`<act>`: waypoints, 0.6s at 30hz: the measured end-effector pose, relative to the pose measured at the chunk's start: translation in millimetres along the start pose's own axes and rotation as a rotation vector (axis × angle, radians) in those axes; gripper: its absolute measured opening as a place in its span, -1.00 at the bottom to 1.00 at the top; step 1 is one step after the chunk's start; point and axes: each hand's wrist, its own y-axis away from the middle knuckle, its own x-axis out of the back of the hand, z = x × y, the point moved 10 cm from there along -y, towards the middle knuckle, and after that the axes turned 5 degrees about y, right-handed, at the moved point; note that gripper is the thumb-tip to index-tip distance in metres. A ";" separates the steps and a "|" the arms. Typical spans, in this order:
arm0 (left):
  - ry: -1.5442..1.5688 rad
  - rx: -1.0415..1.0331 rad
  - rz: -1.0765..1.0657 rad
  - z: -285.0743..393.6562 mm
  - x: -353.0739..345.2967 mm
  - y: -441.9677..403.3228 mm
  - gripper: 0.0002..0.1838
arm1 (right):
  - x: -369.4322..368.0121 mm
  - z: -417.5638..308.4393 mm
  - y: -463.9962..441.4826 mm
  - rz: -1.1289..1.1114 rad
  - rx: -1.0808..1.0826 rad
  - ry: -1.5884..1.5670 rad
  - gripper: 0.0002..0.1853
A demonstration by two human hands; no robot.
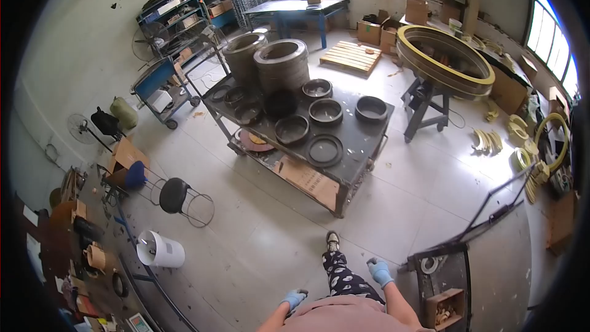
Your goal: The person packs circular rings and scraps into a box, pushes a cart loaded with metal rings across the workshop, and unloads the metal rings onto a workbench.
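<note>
Blue-gloved, the left hand and right hand are loosely curled, holding nothing visible; no handling is under way. Beyond, a flat ring lies by the near corner of the cart; two cylinders stand toward its far edge.

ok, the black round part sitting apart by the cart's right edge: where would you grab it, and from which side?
I'd grip opposite sides of the upright wall of the black round part, coming from the cart's right edge. It sits flat with its open top up, nothing stands between it and that edge, and its neighbours are off to the left.
</note>
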 end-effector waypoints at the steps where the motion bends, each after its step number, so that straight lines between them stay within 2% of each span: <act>1: -0.054 0.063 -0.011 -1.7 9.0 0.1 -0.58 | 4.2 -27.3 -6.8 0.045 0.101 0.038 -0.75; 2: -0.106 0.130 -0.023 -2.7 18.6 4.3 -0.61 | 8.1 -56.0 -7.2 0.090 0.199 0.076 -0.76; 3: -0.104 0.231 -0.043 11.9 47.4 10.2 -0.61 | -1.9 -91.5 -29.3 0.014 0.129 0.079 -0.76; 5: -0.300 0.254 0.045 55.4 102.9 -20.7 -0.61 | 25.8 -212.2 -64.6 0.168 0.392 0.219 -0.79; 6: -0.238 0.172 0.140 79.2 131.5 -43.4 -0.65 | 38.6 -278.5 -78.4 0.213 0.514 0.205 -0.81; 7: -0.224 0.185 0.148 88.5 141.4 -48.6 -0.65 | 44.3 -334.6 -85.5 0.242 0.624 0.196 -0.83; 9: 0.354 0.115 0.356 125.9 181.3 -58.7 -0.68 | 42.2 -437.6 -114.6 0.270 0.814 0.240 -0.84; 10: 0.361 0.112 0.357 156.5 192.3 -56.6 -0.68 | 42.4 -493.5 -122.9 0.290 0.925 0.274 -0.82; 12: 0.690 0.047 0.412 206.5 201.0 -36.7 -0.69 | 35.9 -584.0 -141.0 0.311 1.070 0.375 -0.79; 13: 0.710 0.050 0.423 207.4 205.8 -35.4 -0.69 | 27.0 -623.3 -154.9 0.313 1.118 0.431 -0.78; 15: 0.601 -0.110 0.385 206.8 215.7 -28.3 -0.67 | 12.0 -690.5 -181.6 0.382 1.209 0.515 -0.76; 17: 0.659 -0.114 0.500 145.3 226.5 -28.6 -0.69 | -9.8 -743.6 -227.7 0.311 1.119 0.602 -0.70; 18: 0.681 0.012 0.544 91.5 220.3 -35.8 -0.69 | -10.8 -770.7 -226.2 0.316 1.145 0.643 -0.60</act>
